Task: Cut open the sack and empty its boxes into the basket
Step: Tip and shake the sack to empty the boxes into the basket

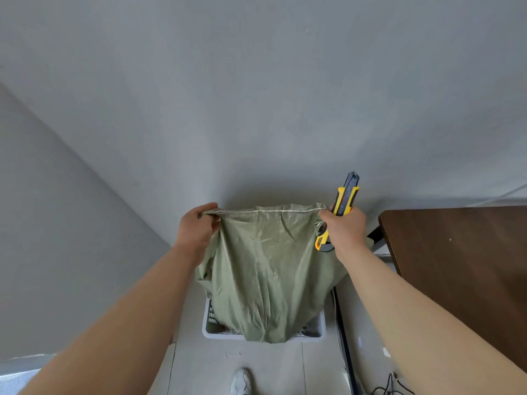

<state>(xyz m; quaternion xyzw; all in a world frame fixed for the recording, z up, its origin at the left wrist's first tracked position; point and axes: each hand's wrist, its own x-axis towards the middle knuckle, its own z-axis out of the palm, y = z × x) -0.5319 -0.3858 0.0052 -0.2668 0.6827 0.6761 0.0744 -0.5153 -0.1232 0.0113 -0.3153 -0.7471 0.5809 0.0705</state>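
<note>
A green woven sack (265,269) hangs stretched between both hands, its stitched seam edge held level at the top. My left hand (196,229) grips the sack's left corner. My right hand (345,228) grips the right corner together with a yellow and black utility knife (343,202), whose tip points up. The sack's lower end droops into a white plastic basket (209,332) on the floor. Something red shows through the basket's left side; I cannot tell whether boxes lie inside.
A dark brown table (462,269) stands at the right. Grey walls close in ahead and to the left. A black table leg (343,332) runs down beside the basket. Cables (395,387) lie on the floor at bottom right. A white shoe (241,380) is near the bottom edge.
</note>
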